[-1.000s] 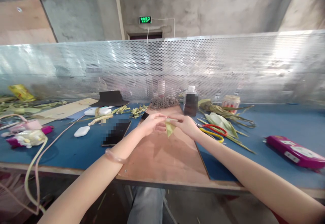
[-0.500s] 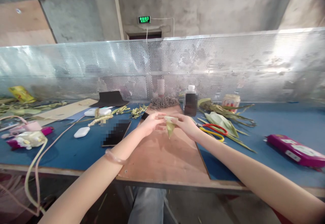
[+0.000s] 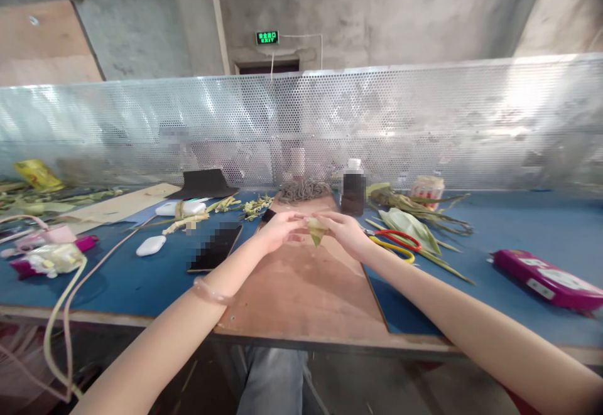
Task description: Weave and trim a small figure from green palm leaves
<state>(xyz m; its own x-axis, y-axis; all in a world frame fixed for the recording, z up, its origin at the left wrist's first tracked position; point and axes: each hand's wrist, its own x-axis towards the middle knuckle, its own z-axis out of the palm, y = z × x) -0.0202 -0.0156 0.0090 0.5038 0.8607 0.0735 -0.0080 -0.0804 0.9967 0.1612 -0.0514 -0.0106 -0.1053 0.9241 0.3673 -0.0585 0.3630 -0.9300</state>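
A small pale green piece of leaf [image 3: 317,233] is pinched between my two hands, its pointed end hanging down over the wooden board [image 3: 301,296]. My left hand [image 3: 281,229] grips its left side with the fingertips, the other fingers stretched toward the right. From the other side my right hand [image 3: 343,231] holds it between thumb and fingers. Just right of that hand lie scissors [image 3: 400,241] with red and yellow handles, beside a broad pale leaf [image 3: 409,230]. Behind my hands sits a heap of grey cord [image 3: 305,191] on the board.
A dark bottle [image 3: 353,189] with a white cap stands behind my right hand. A phone [image 3: 217,248] and a white case [image 3: 151,245] lie on the left. A magenta pouch [image 3: 546,280] is at the right. A perforated metal screen [image 3: 400,126] closes off the back.
The hanging leaf tip is shorter and has risen slightly, and the flat upper part between my fingers is less visible. Both hands stay nearly in place.
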